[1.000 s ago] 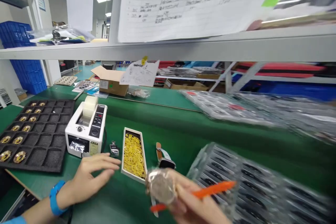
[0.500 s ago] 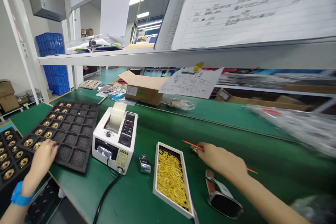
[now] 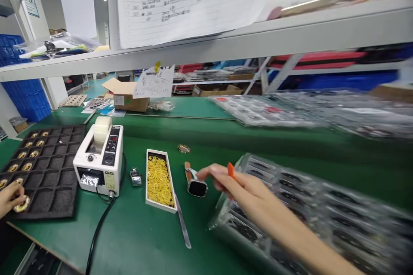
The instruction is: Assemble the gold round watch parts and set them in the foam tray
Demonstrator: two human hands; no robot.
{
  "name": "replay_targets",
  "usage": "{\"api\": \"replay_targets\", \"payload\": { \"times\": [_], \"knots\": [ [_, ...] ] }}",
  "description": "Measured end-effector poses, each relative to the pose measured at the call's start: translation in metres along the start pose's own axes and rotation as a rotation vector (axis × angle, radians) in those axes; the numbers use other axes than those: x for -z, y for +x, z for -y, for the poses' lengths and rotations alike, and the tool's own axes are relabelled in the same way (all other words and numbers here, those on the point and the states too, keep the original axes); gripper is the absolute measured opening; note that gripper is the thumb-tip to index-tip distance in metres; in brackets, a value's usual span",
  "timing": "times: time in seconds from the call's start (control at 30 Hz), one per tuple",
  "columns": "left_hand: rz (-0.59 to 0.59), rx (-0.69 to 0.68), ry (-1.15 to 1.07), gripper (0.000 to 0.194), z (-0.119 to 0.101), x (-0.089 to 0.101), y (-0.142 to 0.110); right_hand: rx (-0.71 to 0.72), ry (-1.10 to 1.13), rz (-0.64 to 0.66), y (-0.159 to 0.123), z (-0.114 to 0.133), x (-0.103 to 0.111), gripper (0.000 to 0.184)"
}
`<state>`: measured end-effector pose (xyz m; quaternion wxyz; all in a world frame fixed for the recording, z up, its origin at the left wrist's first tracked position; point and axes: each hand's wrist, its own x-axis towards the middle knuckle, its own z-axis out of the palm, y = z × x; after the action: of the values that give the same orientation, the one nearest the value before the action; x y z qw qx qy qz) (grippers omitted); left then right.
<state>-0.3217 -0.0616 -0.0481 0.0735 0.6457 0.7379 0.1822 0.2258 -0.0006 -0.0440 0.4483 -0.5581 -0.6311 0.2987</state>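
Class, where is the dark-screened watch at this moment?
In the head view, the watch lies just below centre, between the white box of yellow rings on its left and the right hand on its right.

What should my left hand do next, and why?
Probably lift the gold piece clear of the black tray: your left hand touches that piece, while your right hand, holding the orange tool, is over near the watch.

Tray matt, rough; rnd part shiny met.; dispenser smooth plast.
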Motion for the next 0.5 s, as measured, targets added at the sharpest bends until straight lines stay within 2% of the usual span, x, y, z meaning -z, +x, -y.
{"api": "replay_targets", "payload": {
  "times": [0.07, 0.17, 0.27, 0.33, 0.4, 0.5],
  "knots": [
    [0.006, 0.035, -0.068, 0.044, -0.026, 0.008, 0.002, -0.043, 0.117, 0.009, -0.017, -0.006, -0.011, 0.065],
    [-0.029, 0.004, -0.352, 0.042, -0.099, -0.003, -0.004, -0.134, 0.277, 0.114, -0.032, -0.012, -0.031, 0.063],
    [0.285, -0.076, -0.787, 0.038, -0.186, -0.044, -0.012, -0.21, 0.46, 0.221, -0.04, -0.013, -0.048, 0.062],
    [0.492, -0.082, -1.018, 0.047, -0.232, -0.076, -0.015, -0.189, 0.567, 0.236, -0.045, -0.011, -0.054, 0.06],
    [0.574, -0.069, -1.162, 0.049, -0.259, -0.102, -0.014, -0.128, 0.619, 0.211, -0.05, -0.008, -0.058, 0.054],
    [0.532, -0.02, -1.303, 0.044, -0.272, -0.122, -0.009, -0.073, 0.604, 0.099, -0.058, -0.003, -0.062, 0.037]
  ]
}}
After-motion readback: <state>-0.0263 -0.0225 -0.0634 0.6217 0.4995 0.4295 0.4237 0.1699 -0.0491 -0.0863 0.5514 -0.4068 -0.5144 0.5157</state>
